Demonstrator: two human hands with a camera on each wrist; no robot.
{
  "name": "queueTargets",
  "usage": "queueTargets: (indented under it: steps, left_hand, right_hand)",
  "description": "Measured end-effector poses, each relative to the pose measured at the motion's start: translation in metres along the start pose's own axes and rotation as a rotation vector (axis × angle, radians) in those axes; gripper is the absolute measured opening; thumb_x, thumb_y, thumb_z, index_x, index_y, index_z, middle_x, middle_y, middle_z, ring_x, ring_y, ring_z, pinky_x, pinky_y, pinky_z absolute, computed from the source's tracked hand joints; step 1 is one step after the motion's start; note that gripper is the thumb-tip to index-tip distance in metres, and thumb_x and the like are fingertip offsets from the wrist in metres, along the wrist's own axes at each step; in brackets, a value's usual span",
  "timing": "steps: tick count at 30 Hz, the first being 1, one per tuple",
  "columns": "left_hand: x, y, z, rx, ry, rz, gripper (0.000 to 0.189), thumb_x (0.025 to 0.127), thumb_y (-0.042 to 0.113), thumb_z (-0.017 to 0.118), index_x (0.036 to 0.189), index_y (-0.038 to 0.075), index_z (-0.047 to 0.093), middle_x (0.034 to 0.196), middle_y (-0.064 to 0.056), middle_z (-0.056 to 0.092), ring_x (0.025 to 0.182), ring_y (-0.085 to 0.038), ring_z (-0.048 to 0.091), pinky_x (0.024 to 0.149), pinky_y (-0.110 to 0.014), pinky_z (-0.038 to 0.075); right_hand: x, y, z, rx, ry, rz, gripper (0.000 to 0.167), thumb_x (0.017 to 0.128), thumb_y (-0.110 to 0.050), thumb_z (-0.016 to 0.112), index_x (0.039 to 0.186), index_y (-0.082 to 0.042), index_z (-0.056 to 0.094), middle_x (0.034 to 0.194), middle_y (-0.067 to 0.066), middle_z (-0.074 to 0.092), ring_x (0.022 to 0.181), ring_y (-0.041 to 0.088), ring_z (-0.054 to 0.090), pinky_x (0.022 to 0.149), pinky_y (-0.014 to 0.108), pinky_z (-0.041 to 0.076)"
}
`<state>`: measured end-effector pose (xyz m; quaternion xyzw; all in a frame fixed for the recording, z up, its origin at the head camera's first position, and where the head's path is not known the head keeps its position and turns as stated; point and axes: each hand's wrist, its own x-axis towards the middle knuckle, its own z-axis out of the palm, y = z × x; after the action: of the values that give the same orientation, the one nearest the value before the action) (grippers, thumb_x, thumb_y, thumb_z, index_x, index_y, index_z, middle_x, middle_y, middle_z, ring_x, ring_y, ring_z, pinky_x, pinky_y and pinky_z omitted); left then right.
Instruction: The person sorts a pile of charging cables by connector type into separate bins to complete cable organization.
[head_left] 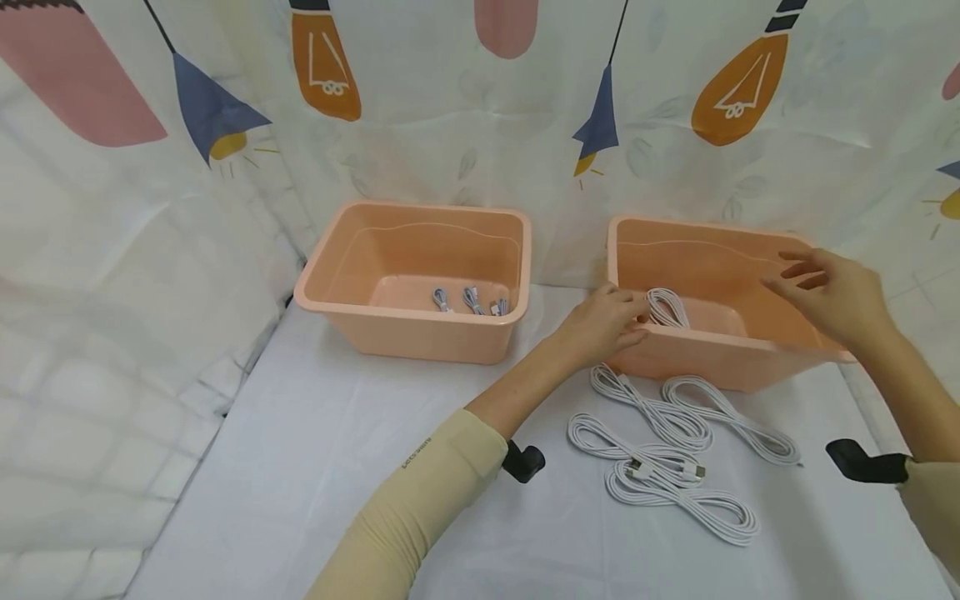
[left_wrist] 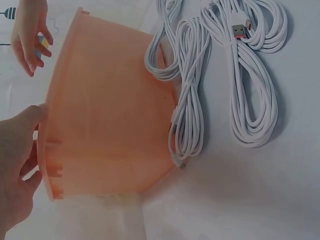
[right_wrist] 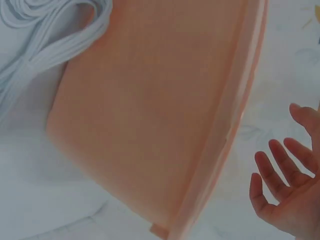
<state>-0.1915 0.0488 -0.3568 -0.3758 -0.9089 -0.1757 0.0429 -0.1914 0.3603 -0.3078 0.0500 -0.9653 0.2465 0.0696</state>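
My left hand is at the front left corner of the right peach plastic bin, its fingers and thumb gripping the rim. In the left wrist view, that hand meets the bin's edge. My right hand hovers over the bin's right side, fingers loosely bent and holding nothing; the right wrist view shows its fingers spread apart. Inside the bin, a coiled white cable lies near the left hand. Several bundled white USB cables lie on the table in front.
A second peach bin stands to the left, with several small grey-white cables inside. A white cloth covers the table. Behind the bins hangs a curtain printed with lamps and bulbs.
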Motion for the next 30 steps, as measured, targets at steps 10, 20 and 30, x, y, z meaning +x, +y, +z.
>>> queueTargets:
  steps: [10,20,30]
  left_hand:
    - [0.0,0.001,-0.001,0.002,-0.007,-0.004,0.017,0.104,0.031,0.069,0.113,0.017,0.071,0.117,0.001,0.071,0.114,-0.021,0.059,0.091,-0.026,0.05]
    - [0.0,0.002,-0.002,-0.017,-0.016,0.008,0.017,0.105,0.029,0.069,0.114,0.015,0.071,0.117,0.0,0.071,0.111,-0.021,0.058,0.092,-0.026,0.047]
    - [0.001,0.001,0.001,-0.017,0.004,0.031,0.017,0.104,0.027,0.07,0.114,0.013,0.072,0.114,-0.002,0.072,0.106,-0.021,0.058,0.091,-0.027,0.045]
  right_hand:
    - [-0.033,-0.005,0.013,0.04,0.055,-0.034,0.054,0.102,-0.021,0.071,0.145,0.007,0.055,0.119,0.039,0.064,0.1,0.052,0.061,0.06,0.001,0.034]
    - [-0.059,-0.006,0.024,0.058,0.184,-0.092,0.047,0.094,-0.006,0.077,0.136,0.009,0.062,0.109,0.039,0.068,0.083,-0.021,0.045,0.071,-0.001,0.032]
    - [-0.086,-0.002,0.042,0.096,0.245,-0.146,0.046,0.089,-0.002,0.081,0.132,0.007,0.066,0.107,0.029,0.07,0.091,-0.031,0.041,0.078,-0.002,0.032]
